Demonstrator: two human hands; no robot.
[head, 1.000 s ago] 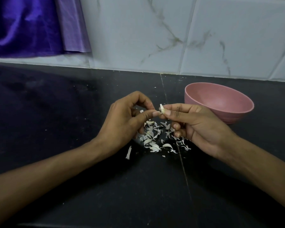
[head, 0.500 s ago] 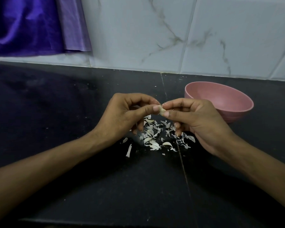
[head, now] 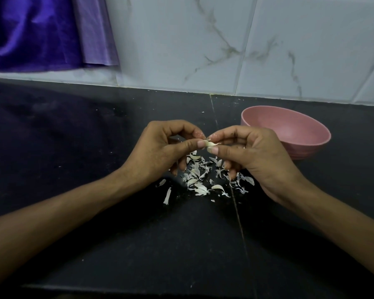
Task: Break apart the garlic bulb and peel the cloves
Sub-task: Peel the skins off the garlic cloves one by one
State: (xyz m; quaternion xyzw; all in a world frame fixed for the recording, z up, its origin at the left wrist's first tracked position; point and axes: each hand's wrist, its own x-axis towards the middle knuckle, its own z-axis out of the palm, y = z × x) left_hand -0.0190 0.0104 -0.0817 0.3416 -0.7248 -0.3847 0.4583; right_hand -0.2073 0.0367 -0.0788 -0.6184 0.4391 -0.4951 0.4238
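A small pale garlic clove (head: 211,144) is held above the black counter (head: 95,147), between both hands. My left hand (head: 160,152) pinches its left end with thumb and forefinger. My right hand (head: 253,156) pinches the right end with thumb and forefinger, its other fingers curled below. Under the hands lies a scatter of white garlic skins (head: 203,180) on the counter. No whole bulb shows.
A pink bowl (head: 311,145) stands on the counter just right of my right hand; its inside looks bare. A marbled tile wall (head: 225,50) runs behind, with purple cloth (head: 35,33) hanging at the far left. One loose skin strip (head: 167,195) lies left of the pile.
Both hands have drawn closer together around the clove and turned it from upright to lying sideways between the fingertips. A few more skin bits lie on the counter.
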